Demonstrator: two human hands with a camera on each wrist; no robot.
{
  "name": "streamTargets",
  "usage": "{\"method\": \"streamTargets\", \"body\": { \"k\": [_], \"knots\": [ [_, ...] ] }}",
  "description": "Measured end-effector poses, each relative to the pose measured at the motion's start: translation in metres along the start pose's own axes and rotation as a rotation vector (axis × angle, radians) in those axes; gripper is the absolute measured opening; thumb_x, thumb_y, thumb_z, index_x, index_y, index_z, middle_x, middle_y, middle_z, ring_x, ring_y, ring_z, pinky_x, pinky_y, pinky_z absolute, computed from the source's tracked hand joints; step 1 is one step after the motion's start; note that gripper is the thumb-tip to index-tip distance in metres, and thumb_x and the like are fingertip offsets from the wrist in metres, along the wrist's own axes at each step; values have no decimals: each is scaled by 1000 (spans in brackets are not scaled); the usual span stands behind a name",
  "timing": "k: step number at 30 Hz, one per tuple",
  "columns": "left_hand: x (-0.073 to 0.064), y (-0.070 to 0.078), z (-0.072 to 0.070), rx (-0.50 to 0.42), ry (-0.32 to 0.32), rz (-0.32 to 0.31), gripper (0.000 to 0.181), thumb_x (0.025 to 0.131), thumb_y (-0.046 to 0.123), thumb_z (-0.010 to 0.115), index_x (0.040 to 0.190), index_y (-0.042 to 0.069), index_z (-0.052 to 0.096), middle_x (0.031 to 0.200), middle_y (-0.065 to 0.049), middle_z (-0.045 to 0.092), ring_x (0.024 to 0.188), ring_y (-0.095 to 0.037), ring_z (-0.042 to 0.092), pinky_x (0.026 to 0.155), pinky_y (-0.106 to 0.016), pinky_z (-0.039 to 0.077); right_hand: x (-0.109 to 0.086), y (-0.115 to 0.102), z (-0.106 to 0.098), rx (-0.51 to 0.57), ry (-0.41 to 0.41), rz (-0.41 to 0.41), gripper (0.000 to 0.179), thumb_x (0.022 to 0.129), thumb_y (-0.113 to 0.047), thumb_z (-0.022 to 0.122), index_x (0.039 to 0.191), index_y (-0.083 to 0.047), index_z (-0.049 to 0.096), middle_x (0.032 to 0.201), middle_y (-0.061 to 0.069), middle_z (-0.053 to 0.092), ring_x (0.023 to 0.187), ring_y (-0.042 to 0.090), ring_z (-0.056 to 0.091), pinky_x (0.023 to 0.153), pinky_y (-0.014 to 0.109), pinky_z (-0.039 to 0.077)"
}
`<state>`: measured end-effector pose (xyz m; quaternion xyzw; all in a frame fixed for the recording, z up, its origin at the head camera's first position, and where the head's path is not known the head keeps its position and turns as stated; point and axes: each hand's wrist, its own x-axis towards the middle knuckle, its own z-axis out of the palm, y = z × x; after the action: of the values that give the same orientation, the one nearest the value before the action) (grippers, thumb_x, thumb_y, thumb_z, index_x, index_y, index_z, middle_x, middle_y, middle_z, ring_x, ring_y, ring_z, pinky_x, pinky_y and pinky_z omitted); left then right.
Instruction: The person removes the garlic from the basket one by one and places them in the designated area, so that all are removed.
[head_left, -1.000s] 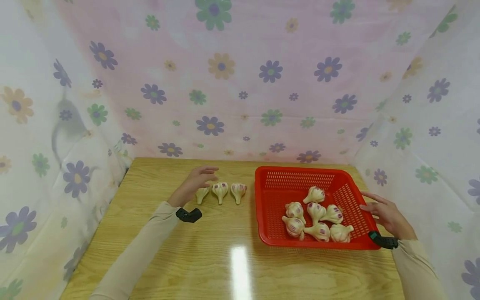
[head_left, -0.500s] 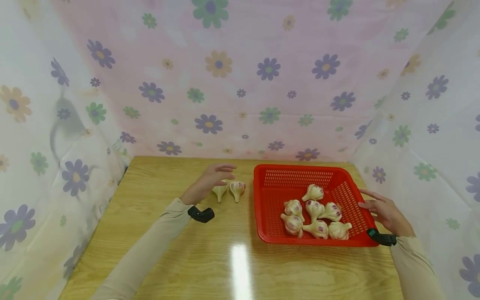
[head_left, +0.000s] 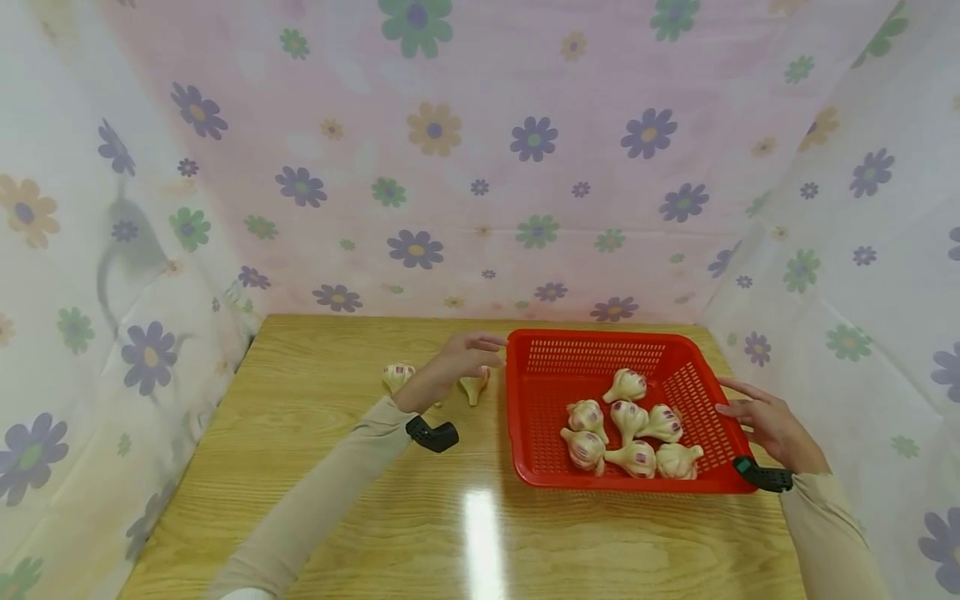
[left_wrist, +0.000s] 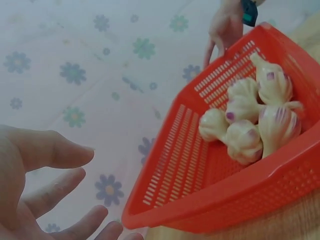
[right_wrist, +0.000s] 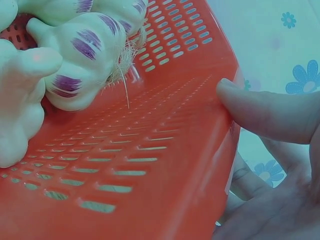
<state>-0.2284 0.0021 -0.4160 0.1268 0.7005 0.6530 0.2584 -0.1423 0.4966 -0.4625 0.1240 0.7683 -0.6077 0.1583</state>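
My left hand (head_left: 457, 364) hovers over the table just left of the red plastic basket (head_left: 512, 400), fingers spread and holding nothing. In the left wrist view its thumb and fingertips (left_wrist: 75, 155) are apart, short of the basket's corner. A garlic bulb (head_left: 474, 385) lies below that hand; another garlic bulb (head_left: 398, 377) lies left of the wrist, and one between them is nearly hidden by it. At the basket's right side, my right hand (head_left: 772, 427) holds the rim, thumb (right_wrist: 270, 112) on top and fingers outside. Several garlic bulbs (head_left: 630, 421) are in the basket.
The wooden table (head_left: 360, 517) carries the basket on its right half. Flower-printed cloth (head_left: 480, 167) hangs behind the table and along both sides. Black wrist devices (head_left: 432, 433) sit on both wrists.
My left hand has moved right, from above the leftmost loose bulb to the basket's left edge, uncovering that bulb. The right hand, basket and bulbs stay in place.
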Motion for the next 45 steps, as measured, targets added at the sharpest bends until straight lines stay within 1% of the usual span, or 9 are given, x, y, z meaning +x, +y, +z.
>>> {"method": "streamTargets", "body": {
  "k": [8,11,15,19,24,28,35,39,45],
  "knots": [
    [6,1,12,14,-20,-8,31,89,19,65,120,14,62,128,-3,54,111,-22,54,92,-41,45,2,0,-1,28,16,29,71,96,-20,57,153,-14,15,98,-19,60,89,10,63,76,32,53],
    [7,2,17,-12,-35,-1,31,89,16,65,120,12,62,126,-3,55,111,-24,55,95,-46,43,2,0,-1,45,18,38,70,96,-21,58,153,-17,17,98,-18,61,89,11,63,77,33,53],
    [8,1,22,-28,-60,19,31,89,15,64,120,10,60,125,-4,55,108,-24,56,97,-51,40,0,1,-1,5,-3,8,69,96,-21,56,153,-16,17,102,-19,58,90,9,62,77,31,53],
    [8,0,26,-8,-74,39,32,90,17,64,120,11,60,123,-3,55,105,-20,57,96,-51,42,-1,0,0,28,-9,6,66,97,-19,56,152,-19,20,102,-18,59,90,9,62,76,31,53],
    [11,-1,32,-25,-76,36,33,89,16,64,121,10,60,124,-6,54,105,-24,58,95,-50,42,0,-1,1,89,10,39,61,96,-18,57,150,-25,29,98,-16,62,88,12,63,76,33,53],
    [15,-3,36,-35,-82,26,34,89,16,65,122,10,60,124,-6,54,108,-27,57,91,-44,46,1,-2,2,97,20,55,57,95,-18,58,146,-29,35,96,-16,62,88,13,63,76,34,54],
    [29,-8,47,-21,-72,-1,29,89,15,64,118,12,63,121,-1,57,102,-20,60,84,-38,49,2,-1,1,77,19,53,62,96,-19,57,150,-25,28,97,-18,61,88,12,63,77,35,54],
    [33,-9,53,-34,-100,-3,28,91,17,62,118,11,62,119,0,58,105,-24,59,86,-40,48,2,-1,0,76,14,51,64,96,-19,57,151,-24,26,98,-18,61,89,12,64,78,36,53],
    [40,-13,65,-39,-105,-32,27,91,16,61,117,9,62,116,-1,60,105,-24,58,86,-39,48,3,1,0,80,10,41,63,96,-19,57,151,-22,26,99,-18,61,90,12,63,78,35,54]
  ]
}}
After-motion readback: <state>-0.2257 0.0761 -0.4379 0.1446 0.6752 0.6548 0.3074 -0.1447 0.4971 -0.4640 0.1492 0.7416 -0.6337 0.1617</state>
